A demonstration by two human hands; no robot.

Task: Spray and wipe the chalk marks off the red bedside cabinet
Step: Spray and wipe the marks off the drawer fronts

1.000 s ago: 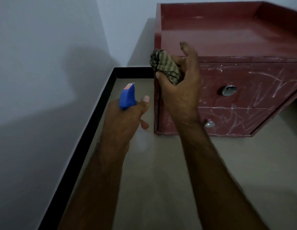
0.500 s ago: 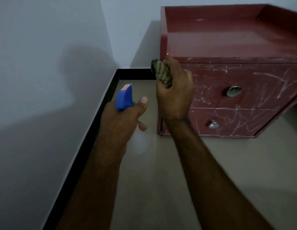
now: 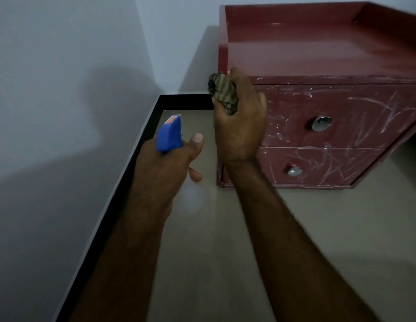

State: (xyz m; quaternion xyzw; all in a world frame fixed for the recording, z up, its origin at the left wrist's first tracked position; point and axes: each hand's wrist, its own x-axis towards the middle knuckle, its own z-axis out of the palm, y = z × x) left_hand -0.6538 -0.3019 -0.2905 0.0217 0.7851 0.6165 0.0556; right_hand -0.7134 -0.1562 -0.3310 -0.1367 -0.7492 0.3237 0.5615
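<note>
Pale walls point(image 3: 63, 89) and a dull floor point(image 3: 225, 252) edged by black skirting point(image 3: 142, 145) filled the left and bottom of the frame. The red bedside cabinet point(image 3: 318, 49) stood upper right, with chalk marks point(image 3: 376, 117) across both drawer fronts. At its frame-left front corner the right hand point(image 3: 239, 126) curled its fingers round a striped cloth point(image 3: 223, 92). Firm overlapping strokes rightward would probably work best. The left hand point(image 3: 163, 168) gripped the blue spray bottle point(image 3: 169, 135), centre-left.

Right hand point(image 3: 240, 126) presses cloth point(image 3: 223, 92) against cabinet point(image 3: 341, 112); left hand point(image 3: 165, 168) grips sprayer point(image 3: 169, 135).

dim, soft shadows, wide-angle edge distortion
</note>
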